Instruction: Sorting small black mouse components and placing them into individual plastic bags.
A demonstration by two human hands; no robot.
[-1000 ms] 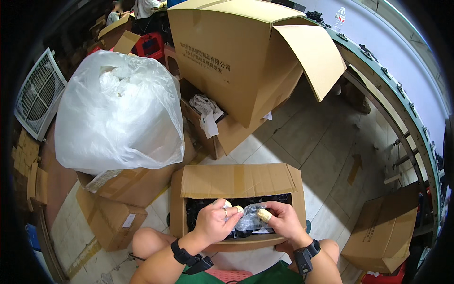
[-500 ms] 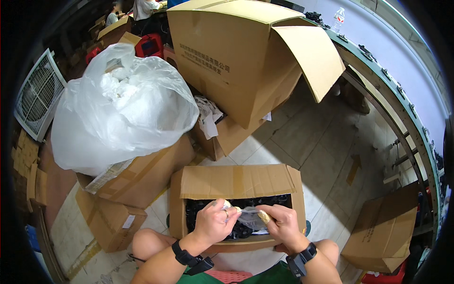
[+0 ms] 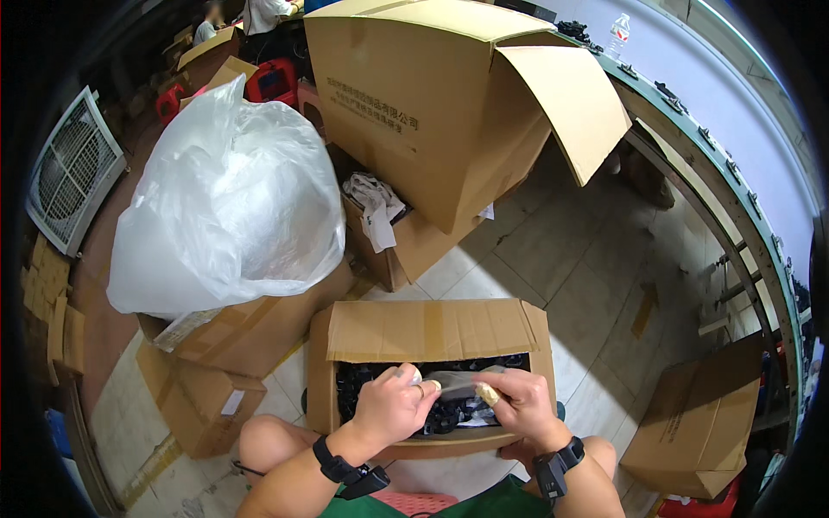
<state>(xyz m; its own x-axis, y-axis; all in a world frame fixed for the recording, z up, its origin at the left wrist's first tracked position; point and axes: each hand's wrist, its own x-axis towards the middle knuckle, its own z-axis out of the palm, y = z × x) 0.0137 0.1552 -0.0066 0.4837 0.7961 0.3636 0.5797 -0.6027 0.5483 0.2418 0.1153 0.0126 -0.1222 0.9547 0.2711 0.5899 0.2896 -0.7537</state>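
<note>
A small clear plastic bag [image 3: 458,383] is stretched between my two hands. My left hand [image 3: 390,404] pinches its left end, and my right hand [image 3: 525,404] grips the right end; pale yellow covers show on some of the fingertips. Both hands are over an open cardboard box [image 3: 427,330] in front of my knees. Small black parts [image 3: 352,380] fill much of that box, partly hidden by my hands. Something whitish lies among them below the bag, too small to make out.
At the left a big translucent plastic bag [image 3: 233,207] stands in a carton, with a smaller closed carton [image 3: 203,406] beside it. A tall open carton [image 3: 406,104] stands ahead. To the right are a long workbench [image 3: 691,129] and another carton [image 3: 695,414]. A white fan [image 3: 76,173] leans far left.
The small clear bag is pulled straighter, with my right hand slightly farther right. The big translucent bag has shifted shape, its top folding over the white contents.
</note>
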